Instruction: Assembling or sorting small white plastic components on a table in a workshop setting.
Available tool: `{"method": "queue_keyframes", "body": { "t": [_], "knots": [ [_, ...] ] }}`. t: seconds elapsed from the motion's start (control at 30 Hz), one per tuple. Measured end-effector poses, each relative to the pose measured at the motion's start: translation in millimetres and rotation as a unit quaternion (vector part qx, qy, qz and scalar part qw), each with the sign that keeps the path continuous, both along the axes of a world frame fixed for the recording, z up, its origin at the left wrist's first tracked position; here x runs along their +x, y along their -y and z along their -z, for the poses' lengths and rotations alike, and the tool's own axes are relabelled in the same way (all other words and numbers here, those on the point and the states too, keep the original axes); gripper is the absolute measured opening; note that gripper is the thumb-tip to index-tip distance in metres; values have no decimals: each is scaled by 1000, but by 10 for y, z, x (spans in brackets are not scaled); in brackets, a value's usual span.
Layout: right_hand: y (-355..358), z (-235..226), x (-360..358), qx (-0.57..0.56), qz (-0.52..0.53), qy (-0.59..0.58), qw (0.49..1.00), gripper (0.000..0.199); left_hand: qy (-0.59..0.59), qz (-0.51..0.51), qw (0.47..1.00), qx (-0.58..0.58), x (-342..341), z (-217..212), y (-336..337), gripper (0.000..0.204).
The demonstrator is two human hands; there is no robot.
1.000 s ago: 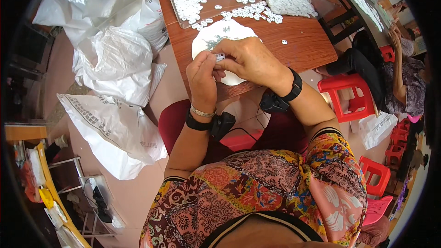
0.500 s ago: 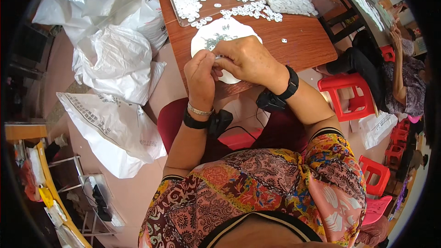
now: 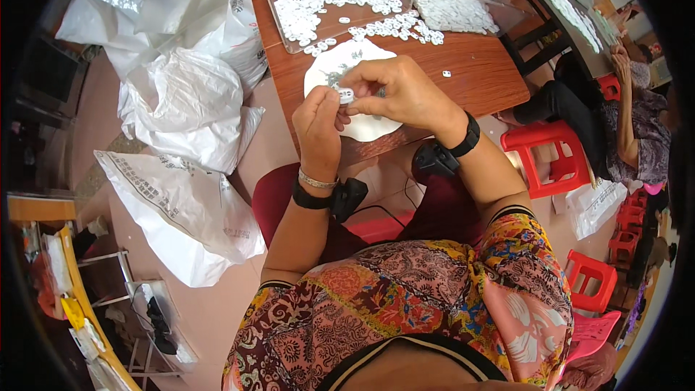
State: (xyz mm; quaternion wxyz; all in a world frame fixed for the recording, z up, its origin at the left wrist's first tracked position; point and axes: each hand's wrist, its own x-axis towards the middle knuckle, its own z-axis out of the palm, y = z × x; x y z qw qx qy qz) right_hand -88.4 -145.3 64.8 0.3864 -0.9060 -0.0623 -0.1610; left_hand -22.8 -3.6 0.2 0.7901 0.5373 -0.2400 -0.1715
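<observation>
A small white plastic piece with two holes [image 3: 346,95] is pinched between the fingertips of my left hand [image 3: 317,117]. My right hand [image 3: 405,94] has its thumb and forefinger closed at the right end of the same piece. Both hands are over a white plate [image 3: 368,129], which holds a heap of small grey bits [image 3: 332,74], partly hidden by my hands. Behind the plate, many similar white pieces [image 3: 394,27] lie loose on the brown wooden table [image 3: 474,93].
A clear-walled bin [image 3: 269,7] with more white pieces stands at the back. One stray piece [image 3: 446,73] lies on the table's right. White sacks [image 3: 181,105] crowd the floor at left. A red stool [image 3: 546,156] and a seated person [image 3: 637,123] are at right.
My hands have tilted and parted slightly, so the white piece now shows between them. My right hand has turned and its fingers have spread a little from the left.
</observation>
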Motion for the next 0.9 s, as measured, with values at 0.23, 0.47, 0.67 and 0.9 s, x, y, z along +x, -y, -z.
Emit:
{"method": "queue_keyframes", "body": {
  "t": [0.23, 0.47, 0.67, 0.9],
  "knots": [
    [16, 60, 12, -73, 1, 22, 997, 17, -22, 30, 999, 7, 5, 37, 9, 25],
    [155, -188, -60, -84, 78, 39, 993, 21, -22, 19, 1000, -1, -15, -24, 32, 25],
    [1272, -786, 147, -111, 310, 231, 916, 28, -47, -46, 998, 1, 139, -41, -123, 23],
    [1847, -584, 82, -335, 376, 137, 853, 24, -49, -15, 999, 6, 172, -34, -33, 22]
  ]
}}
